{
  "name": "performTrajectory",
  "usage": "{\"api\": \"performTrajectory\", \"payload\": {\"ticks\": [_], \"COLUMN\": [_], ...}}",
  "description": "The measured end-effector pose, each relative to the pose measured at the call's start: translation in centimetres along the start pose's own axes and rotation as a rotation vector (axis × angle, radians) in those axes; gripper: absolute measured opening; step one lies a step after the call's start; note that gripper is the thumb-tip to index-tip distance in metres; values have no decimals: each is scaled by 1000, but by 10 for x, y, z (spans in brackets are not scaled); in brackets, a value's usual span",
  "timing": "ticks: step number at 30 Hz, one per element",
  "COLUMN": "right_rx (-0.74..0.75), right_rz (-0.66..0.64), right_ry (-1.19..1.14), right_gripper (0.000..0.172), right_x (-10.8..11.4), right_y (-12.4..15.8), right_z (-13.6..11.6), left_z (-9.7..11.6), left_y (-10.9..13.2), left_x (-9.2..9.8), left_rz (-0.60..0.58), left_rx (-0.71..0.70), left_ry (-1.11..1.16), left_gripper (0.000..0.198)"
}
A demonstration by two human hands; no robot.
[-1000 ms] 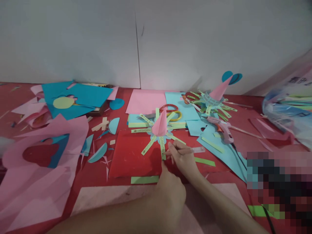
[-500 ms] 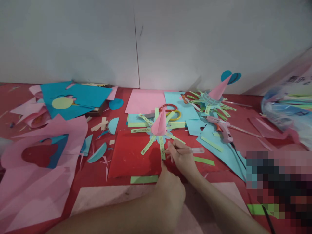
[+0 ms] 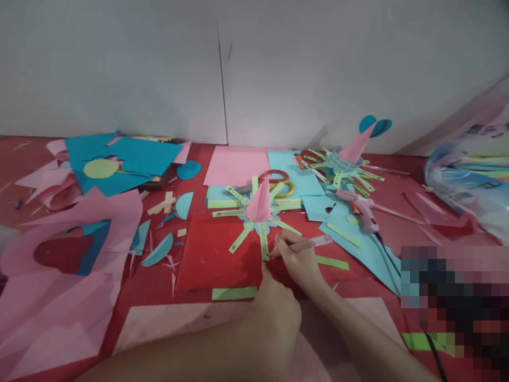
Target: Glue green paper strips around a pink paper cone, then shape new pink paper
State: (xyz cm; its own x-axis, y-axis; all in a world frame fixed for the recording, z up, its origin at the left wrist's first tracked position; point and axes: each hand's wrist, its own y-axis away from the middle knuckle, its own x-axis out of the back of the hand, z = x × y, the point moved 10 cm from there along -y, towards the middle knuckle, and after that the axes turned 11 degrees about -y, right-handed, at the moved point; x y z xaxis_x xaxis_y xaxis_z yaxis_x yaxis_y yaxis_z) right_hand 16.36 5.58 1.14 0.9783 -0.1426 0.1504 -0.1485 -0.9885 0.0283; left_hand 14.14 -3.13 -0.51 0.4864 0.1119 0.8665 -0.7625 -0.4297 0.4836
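Note:
A paper craft stands on the red sheet (image 3: 217,260): a pink paper cone (image 3: 259,204) on a scalloped blue base, with pale green strips radiating outward. Several strips carry drawn stars and wavy lines. My left hand (image 3: 278,310) reaches in from below, its index fingertip at the near end of the front strip (image 3: 263,239). Its other fingers look curled and are mostly hidden. Just right of that strip, my right hand (image 3: 298,258) is closed around a pen (image 3: 304,245) with a clear rear end. The pen's tip is close to the strip's lower end.
Behind the cone lie scissors (image 3: 287,188) with red and yellow handles. A similar finished-looking craft (image 3: 350,156) stands back right, near a pink glue gun (image 3: 368,215) with a black cord. Pink paper scraps (image 3: 115,270) and blue sheets (image 3: 155,154) cover the left side.
My right hand and the pen have shifted slightly down along the front strip, and the pen has tilted a little. My left hand stays at the strip's end.

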Motion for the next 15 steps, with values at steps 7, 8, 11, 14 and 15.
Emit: {"api": "performTrajectory", "payload": {"ticks": [7, 8, 11, 14, 15], "right_rx": [-19, -22, -27, -25, -25], "right_rz": [-21, -23, -29, -44, -47], "right_ry": [-5, -8, -29, -36, -31], "right_gripper": [30, 31, 33, 34, 35], "right_x": [-2, -3, -3, -5, -5], "right_y": [0, 0, 0, -1, -1], "right_z": [2, 3, 6, 9, 10], "left_z": [0, 0, 0, 0, 0], "left_y": [8, 7, 5, 1, 0], "left_x": [2, 3, 0, -5, -5], "left_rz": [-184, -174, -140, -37, 21], "left_rx": [-43, -46, -36, 2, 18], "left_ry": [-24, -6, -2, -16, 16], "left_gripper": [21, 20, 16, 17, 15]}}
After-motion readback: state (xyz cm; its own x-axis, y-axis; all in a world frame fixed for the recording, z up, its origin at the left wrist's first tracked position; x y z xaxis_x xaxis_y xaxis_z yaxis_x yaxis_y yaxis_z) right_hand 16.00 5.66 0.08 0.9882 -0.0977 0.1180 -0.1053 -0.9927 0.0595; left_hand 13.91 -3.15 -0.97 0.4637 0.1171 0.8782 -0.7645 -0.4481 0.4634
